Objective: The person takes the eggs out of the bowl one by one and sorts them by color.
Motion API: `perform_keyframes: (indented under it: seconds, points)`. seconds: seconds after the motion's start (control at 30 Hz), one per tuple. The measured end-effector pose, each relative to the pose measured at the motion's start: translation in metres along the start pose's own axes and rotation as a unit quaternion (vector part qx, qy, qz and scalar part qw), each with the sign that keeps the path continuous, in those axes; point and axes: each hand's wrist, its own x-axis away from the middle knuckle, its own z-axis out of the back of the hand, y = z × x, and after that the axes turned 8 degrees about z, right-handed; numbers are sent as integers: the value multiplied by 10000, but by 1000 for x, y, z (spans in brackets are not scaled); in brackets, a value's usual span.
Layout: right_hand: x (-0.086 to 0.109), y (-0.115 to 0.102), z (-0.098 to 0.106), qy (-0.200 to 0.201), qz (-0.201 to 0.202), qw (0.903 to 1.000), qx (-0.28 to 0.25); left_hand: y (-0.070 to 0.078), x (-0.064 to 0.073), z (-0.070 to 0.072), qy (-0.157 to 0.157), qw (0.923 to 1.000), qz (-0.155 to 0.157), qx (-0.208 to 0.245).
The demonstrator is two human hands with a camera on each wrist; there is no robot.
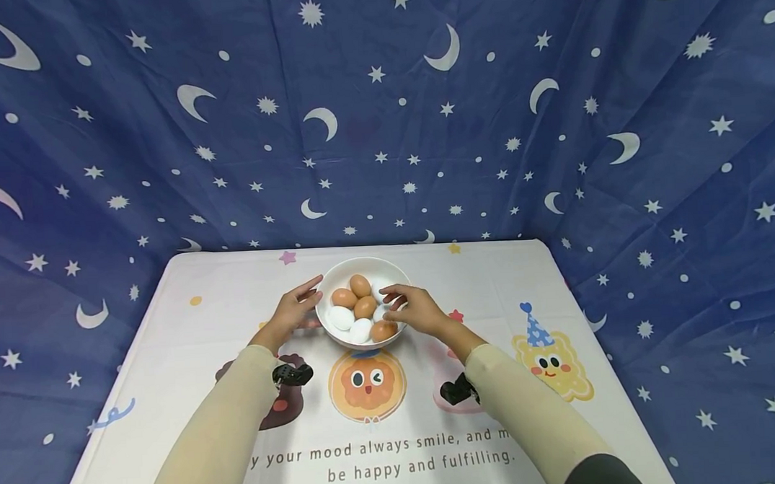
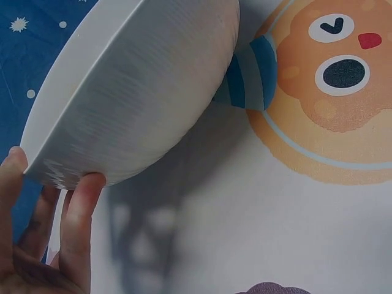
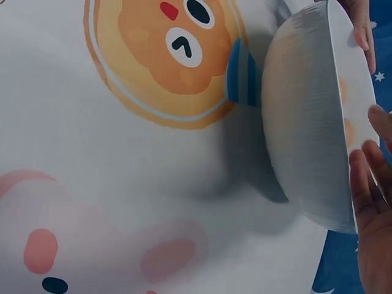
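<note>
Cream-coloured long sleeves (image 1: 213, 423) lay closest to my head view, coming in from the bottom edge, a black band of fabric (image 1: 602, 474) round the right one. Black wrist-worn devices (image 1: 292, 375) hung below each cuff.

Bare left hand (image 1: 293, 309): fingers loosely extended and spread, tips touching the rim and outer wall of a smooth round white bowl (image 2: 141, 116) on its left side. Bare right hand (image 1: 419, 309): reached over the right rim, fingers bent above the contents; I could not tell from my feeds whether they pinched anything.

Bowl stood near the far edge of a white printed tablecloth (image 1: 159, 367), just beyond a round orange winking cartoon face (image 1: 368, 387). Inside I counted four smooth brown eggs (image 1: 365, 307), three grouped towards the middle and back, one at the front right. Smooth white eggs (image 1: 342, 317) lay at the front left and under the right fingers, the latter partly hidden.

Behind the table I noted a dark blue fabric backdrop (image 1: 238, 97) with white moons and stars
</note>
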Motion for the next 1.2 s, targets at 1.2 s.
perform_keyframes:
  seconds: [1.2]
  points:
    - [-20, -6, -1, -1963, 131, 9757, 960, -23, -23, 6, 114, 9998, -137, 4]
